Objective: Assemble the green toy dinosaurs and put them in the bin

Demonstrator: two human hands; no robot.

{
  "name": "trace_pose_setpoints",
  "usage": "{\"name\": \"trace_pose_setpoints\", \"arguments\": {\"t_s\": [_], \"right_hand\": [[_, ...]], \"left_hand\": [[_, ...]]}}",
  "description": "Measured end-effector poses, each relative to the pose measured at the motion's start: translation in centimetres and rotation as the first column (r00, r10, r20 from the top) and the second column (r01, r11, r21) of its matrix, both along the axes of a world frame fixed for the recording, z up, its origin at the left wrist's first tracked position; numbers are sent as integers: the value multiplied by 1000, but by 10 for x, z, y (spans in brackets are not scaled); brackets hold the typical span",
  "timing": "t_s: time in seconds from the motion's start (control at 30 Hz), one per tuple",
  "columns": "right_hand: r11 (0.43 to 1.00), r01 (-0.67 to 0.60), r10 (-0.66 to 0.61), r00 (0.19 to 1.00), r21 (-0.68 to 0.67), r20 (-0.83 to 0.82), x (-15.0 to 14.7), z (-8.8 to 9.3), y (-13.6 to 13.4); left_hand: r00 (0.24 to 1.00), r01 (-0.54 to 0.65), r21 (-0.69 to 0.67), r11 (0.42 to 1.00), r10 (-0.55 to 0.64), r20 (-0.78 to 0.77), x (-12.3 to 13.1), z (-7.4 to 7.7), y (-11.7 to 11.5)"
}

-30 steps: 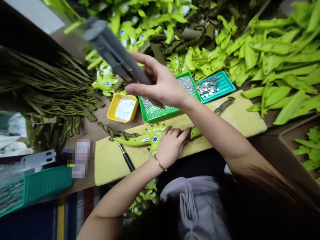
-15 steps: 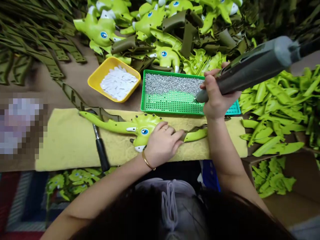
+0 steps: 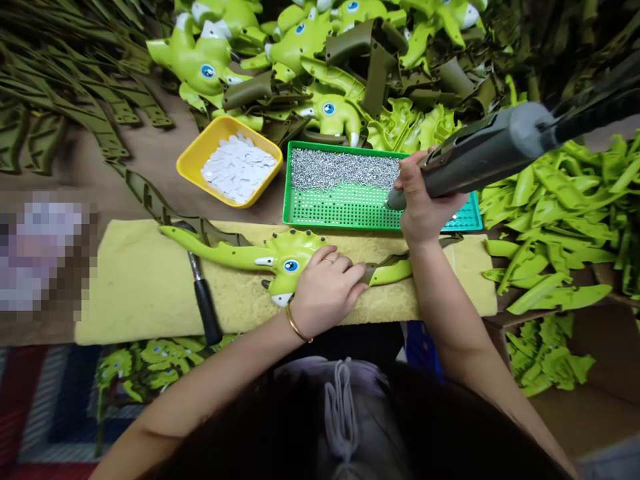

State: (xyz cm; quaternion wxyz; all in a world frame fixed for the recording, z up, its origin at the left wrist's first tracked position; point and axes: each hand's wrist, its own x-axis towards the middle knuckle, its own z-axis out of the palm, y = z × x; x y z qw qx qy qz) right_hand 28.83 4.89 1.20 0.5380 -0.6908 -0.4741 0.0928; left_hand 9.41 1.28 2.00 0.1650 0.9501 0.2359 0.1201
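My left hand [image 3: 327, 288] lies curled over a green plastic dinosaur toy [image 3: 280, 255] and presses it onto the yellow foam pad [image 3: 145, 293]. My right hand [image 3: 423, 203] is wrapped round a grey powered screwdriver [image 3: 487, 155]. Its tip points down into the right end of the green tray [image 3: 345, 203], which is filled with small metal screws [image 3: 343, 169].
A yellow dish [image 3: 229, 167] of white chips stands left of the tray. A black-handled tool [image 3: 204, 300] lies on the pad. Piled green dinosaur heads [image 3: 320, 60], olive strips [image 3: 75, 100] and bright green shells [image 3: 560, 220] surround the work spot. A box of green parts [image 3: 547, 353] sits lower right.
The view swung and levelled. My right hand brought the screwdriver from the upper left to the right and lowered its tip into the screw tray. My left hand stayed on the toy.
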Motion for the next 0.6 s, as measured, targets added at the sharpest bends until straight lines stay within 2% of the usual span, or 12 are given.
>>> {"name": "trace_pose_setpoints", "arguments": {"t_s": [0.13,0.23,0.3,0.4,0.5,0.6], "right_hand": [[994,101,-103,993,41,58,-5,7,2],[986,139,-143,989,89,46,-7,25,-4],[970,153,-161,986,190,30,-5,41,-18],[920,87,-76,996,383,-44,2,58,-54],[882,72,-8,990,466,-138,4,57,-91],[881,128,-71,988,456,-139,1,46,-113]], "left_hand": [[1000,-2,0,1000,2,-10,-1,0,0],[1000,-2,7,1000,2,-8,-2,0,2],[1000,8,9,1000,-8,-8,-1,0,3],[1000,14,-5,1000,-14,-8,0,0,4],[1000,1,-44,999,-1,-1,1,0,4],[1000,-9,-70,997,8,-2,2,-1,4]]}}
